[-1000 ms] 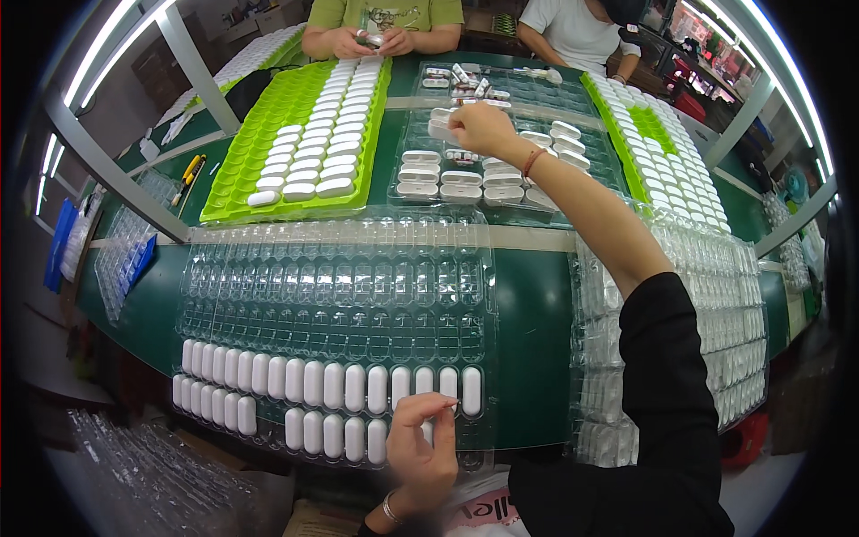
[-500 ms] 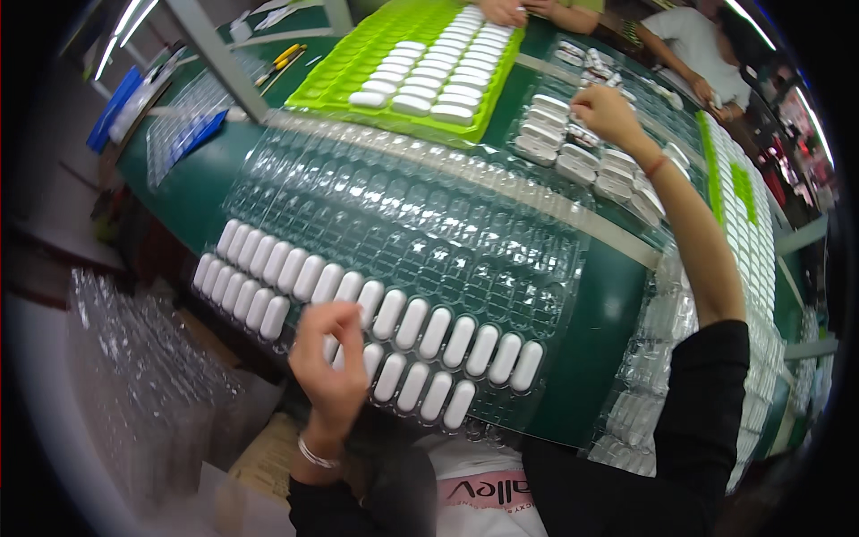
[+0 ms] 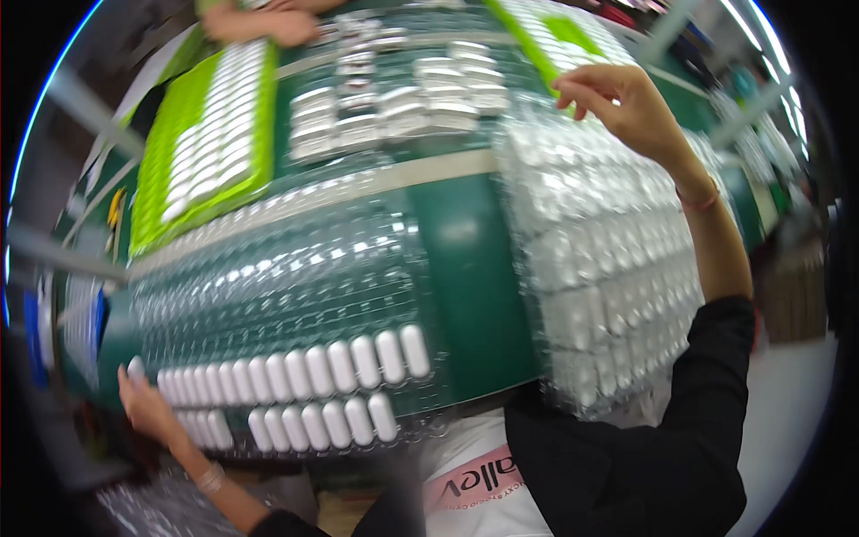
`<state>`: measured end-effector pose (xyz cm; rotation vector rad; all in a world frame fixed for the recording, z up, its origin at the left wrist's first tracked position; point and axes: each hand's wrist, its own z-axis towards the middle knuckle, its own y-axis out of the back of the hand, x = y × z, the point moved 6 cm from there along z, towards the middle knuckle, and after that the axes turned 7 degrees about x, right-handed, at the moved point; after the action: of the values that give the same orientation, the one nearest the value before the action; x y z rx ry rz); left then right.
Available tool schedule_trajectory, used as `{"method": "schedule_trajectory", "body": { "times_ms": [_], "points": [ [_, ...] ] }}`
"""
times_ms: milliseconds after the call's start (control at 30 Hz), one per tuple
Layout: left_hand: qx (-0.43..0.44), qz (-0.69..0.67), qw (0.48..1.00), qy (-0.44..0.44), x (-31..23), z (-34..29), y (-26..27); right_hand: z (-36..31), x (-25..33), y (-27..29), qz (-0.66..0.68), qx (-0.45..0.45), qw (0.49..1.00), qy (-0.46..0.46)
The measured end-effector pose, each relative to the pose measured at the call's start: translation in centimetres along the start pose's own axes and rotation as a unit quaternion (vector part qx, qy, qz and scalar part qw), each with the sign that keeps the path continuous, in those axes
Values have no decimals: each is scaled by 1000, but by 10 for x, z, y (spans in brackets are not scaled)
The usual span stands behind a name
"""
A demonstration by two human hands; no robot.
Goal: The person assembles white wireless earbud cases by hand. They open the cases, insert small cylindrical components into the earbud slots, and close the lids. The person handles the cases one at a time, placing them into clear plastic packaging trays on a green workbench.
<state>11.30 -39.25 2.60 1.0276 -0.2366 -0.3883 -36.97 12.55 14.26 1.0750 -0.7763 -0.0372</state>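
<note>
My left hand (image 3: 148, 404) is at the left end of the clear blister tray (image 3: 268, 313). Its bent fingers close on a small white rounded case (image 3: 135, 367). Beside it, two rows of white oval cases (image 3: 319, 371) sit in the tray's near pockets, with a gap in the nearer row. Over on the right, my right hand (image 3: 622, 107) hovers above stacked clear trays filled with white cases (image 3: 591, 259). Its fingers are half curled and a little apart, and nothing shows between them; motion blurs it slightly.
A lime-green tray (image 3: 152, 192) with white cases lies at the far left, and another green tray (image 3: 528, 40) at the far right. Opened white cases (image 3: 394, 112) stand between them. At the back are another person's hands (image 3: 282, 22). A metal post (image 3: 63, 255) rises at left.
The view has swung to the right. My left hand has gone from the gap in the near row to the tray's left end. My right hand has left the opened cases for the stacked trays.
</note>
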Motion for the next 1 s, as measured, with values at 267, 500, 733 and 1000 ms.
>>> {"method": "schedule_trajectory", "body": {
  "times_ms": [267,500,733,1000],
  "points": [
    [3,-546,795,-263,-250,-195,177,-212,-91,105,-124,-9,913,-388],
    [200,-756,587,-209,-319,-244,169,-302,-93,93,-270,-17,868,-417],
    [238,-771,563,-180,-331,-242,170,-329,-120,83,-191,-7,868,-459],
    [346,-816,458,-64,-342,-242,145,-199,-28,22,145,-39,961,-231]
  ]
}}
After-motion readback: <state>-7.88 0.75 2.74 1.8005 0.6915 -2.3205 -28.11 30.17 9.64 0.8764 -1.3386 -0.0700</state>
